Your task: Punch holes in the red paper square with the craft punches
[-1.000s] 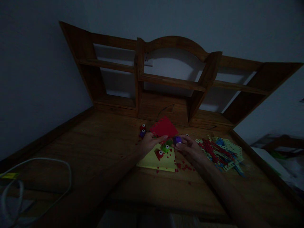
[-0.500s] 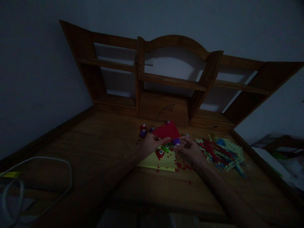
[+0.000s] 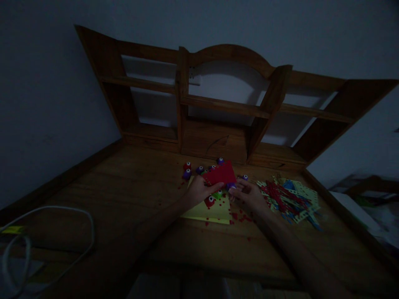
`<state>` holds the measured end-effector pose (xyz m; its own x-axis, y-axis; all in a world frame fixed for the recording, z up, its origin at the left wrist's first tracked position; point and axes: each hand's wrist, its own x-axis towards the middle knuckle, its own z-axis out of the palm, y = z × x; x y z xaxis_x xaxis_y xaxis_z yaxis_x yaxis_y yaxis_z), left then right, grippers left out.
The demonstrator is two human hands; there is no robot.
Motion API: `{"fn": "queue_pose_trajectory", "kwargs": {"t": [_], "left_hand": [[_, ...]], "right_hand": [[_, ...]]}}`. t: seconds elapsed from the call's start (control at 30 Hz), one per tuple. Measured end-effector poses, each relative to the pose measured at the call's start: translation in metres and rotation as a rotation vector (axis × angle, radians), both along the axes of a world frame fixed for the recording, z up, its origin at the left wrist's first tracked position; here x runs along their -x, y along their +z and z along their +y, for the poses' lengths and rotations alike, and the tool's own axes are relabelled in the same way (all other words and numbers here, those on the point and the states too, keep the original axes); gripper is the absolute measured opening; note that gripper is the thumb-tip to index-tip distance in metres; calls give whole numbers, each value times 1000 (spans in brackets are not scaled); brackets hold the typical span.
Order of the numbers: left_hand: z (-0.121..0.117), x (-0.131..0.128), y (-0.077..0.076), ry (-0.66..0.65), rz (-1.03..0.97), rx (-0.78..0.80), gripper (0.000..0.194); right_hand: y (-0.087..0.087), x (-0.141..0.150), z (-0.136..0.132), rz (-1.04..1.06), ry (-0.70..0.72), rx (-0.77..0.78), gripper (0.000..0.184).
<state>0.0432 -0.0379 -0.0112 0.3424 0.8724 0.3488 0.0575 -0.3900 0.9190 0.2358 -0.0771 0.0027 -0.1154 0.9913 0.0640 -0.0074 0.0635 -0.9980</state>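
My left hand (image 3: 200,190) grips a sheet of red paper (image 3: 222,173) by its lower left edge, thumb on top. Small notches run along the paper's left side. In my right hand (image 3: 249,194) is a small purple craft punch (image 3: 231,186) with a white top, at the paper's lower right corner. Beneath the hands lies a yellow sheet (image 3: 202,212), strewn with tiny red cut-outs. On it rest a red craft punch (image 3: 210,201) and a green craft punch (image 3: 218,194), just below the red paper.
Several more punches, among them a red one (image 3: 187,165) and a purple one (image 3: 186,174), stand behind the hands. To the right is a pile of punched paper strips (image 3: 289,199). A wooden shelf unit (image 3: 218,141) backs the desk; a white cable (image 3: 62,207) loops at left.
The red paper has tilted and shifted slightly, so more punches show behind it. The purple punch in my right hand stays at the paper's corner and has turned a little.
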Motion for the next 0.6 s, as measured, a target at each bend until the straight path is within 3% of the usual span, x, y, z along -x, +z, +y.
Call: {"fn": "queue_pose_trajectory", "kwargs": {"t": [0.2, 0.4, 0.6], "left_hand": [[3, 2, -6, -87, 57, 11, 27], [-1, 5, 5, -121, 131, -61, 21], [-2, 5, 8, -154, 118, -51, 20]], "right_hand": [[-1, -3, 0, -54, -10, 14, 31], [-10, -4, 0, -3, -4, 47, 29], [-5, 0, -5, 43, 22, 77, 25]]}}
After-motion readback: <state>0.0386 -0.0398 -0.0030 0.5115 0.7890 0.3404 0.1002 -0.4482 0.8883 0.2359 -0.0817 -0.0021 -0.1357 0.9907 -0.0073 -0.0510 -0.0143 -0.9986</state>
